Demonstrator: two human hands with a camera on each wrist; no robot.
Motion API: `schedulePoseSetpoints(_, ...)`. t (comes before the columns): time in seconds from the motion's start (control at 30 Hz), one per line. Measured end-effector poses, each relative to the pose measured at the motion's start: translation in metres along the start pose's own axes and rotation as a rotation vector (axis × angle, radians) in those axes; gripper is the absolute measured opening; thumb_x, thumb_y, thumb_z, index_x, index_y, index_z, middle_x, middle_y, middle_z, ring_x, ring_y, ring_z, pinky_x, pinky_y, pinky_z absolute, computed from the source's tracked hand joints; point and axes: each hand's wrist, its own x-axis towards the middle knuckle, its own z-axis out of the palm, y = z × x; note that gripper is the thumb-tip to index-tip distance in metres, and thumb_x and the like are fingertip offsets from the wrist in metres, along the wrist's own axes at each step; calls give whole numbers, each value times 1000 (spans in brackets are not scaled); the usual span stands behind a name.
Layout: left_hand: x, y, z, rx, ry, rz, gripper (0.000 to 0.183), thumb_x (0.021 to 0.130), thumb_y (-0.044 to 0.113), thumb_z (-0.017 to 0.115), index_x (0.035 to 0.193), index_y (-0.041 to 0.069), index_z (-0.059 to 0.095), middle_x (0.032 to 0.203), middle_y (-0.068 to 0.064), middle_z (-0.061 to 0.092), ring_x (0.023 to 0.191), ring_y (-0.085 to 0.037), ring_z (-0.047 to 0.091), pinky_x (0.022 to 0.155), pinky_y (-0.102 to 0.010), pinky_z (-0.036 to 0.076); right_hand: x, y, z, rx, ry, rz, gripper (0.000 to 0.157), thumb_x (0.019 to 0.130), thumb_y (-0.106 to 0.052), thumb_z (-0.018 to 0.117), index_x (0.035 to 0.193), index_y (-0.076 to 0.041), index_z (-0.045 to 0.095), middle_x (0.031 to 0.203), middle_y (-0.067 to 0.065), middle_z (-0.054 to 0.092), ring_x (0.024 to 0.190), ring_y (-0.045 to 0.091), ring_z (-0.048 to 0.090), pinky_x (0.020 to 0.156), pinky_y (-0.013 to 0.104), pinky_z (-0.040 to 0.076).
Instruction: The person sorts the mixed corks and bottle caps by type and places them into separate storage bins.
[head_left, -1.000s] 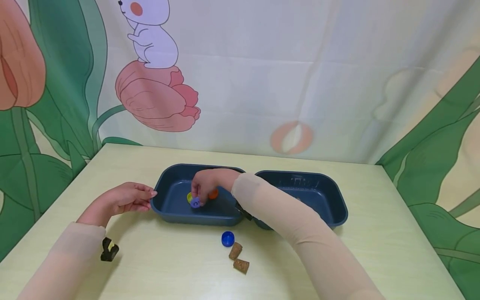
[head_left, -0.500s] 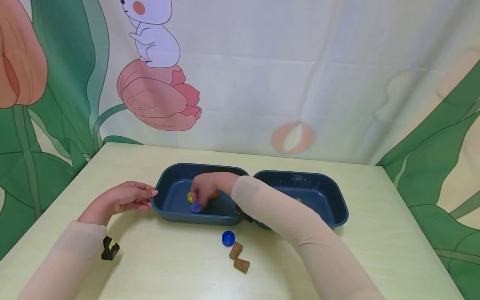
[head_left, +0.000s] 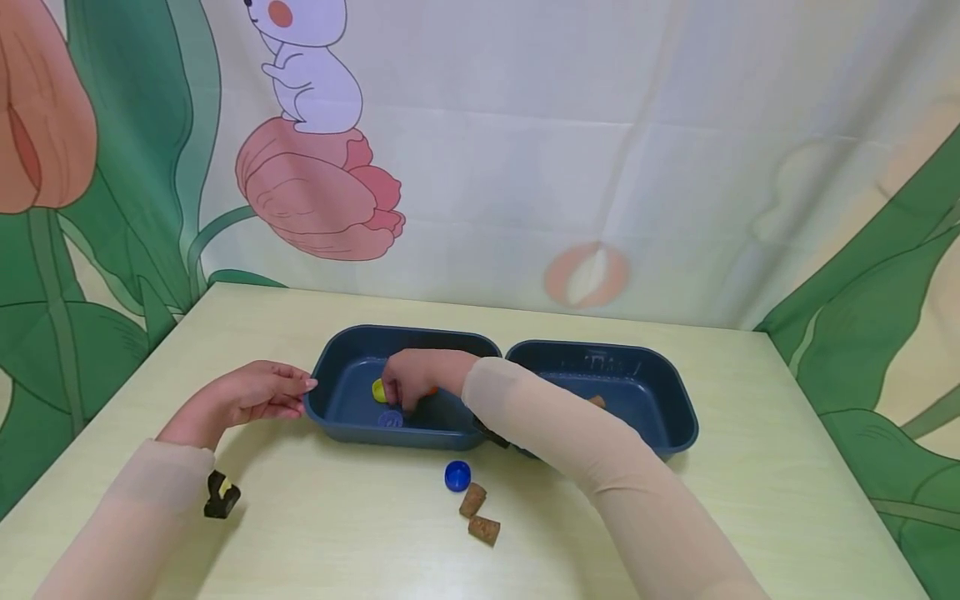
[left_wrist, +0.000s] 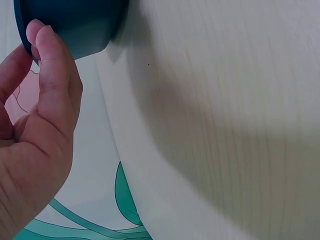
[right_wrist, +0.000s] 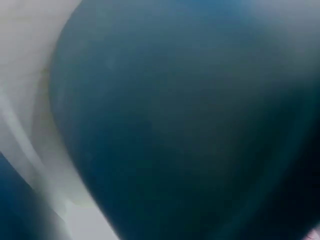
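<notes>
My left hand [head_left: 262, 396] pinches the left rim of the left dark blue tray [head_left: 360, 435] between thumb and fingers; the left wrist view shows them at its wall. Inside that tray my right hand [head_left: 412, 375] reaches down, fingers loosely bent, holding nothing that I can see. A purple-blue bottle cap [head_left: 390, 419] lies on the tray floor just by its fingertips. Beside the fingers is a yellow bottle cap [head_left: 378, 390], and an orange piece [head_left: 432, 391] shows mostly hidden behind the hand. Only a blurred dark blue tray wall [right_wrist: 150, 110] fills the right wrist view.
A second dark blue tray [head_left: 667, 392] stands close on the right, with a cork-coloured piece [head_left: 597, 402] in it, partly hidden by my right sleeve. In front lie a blue bottle cap [head_left: 457, 476] and two corks [head_left: 472, 500] on the pale table [head_left: 337, 525].
My right hand carried the purple-blue bottle cap toward the tray's near side and let go of it on the floor. My left hand stays at the rim.
</notes>
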Motion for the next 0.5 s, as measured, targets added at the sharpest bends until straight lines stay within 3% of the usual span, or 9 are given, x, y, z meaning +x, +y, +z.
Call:
schedulePoseSetpoints(0.33,0,0,0,3,11,0,11,106,16,55,102,10,62,77,5,67,71,-5,66,73,-19,62,-1,0,-2,9,3,12,28,94,-7,70,123,-8,70,122,6,69,98,14,55,93,22,54)
schedulePoseSetpoints(0.5,1,-1,0,21,16,-1,12,106,17,55,106,7,61,77,5,67,71,-6,66,73,-19,62,-15,2,-13,67,71,-22,24,94,-11,73,118,-6,73,119,8,72,94,14,58,92,24,55)
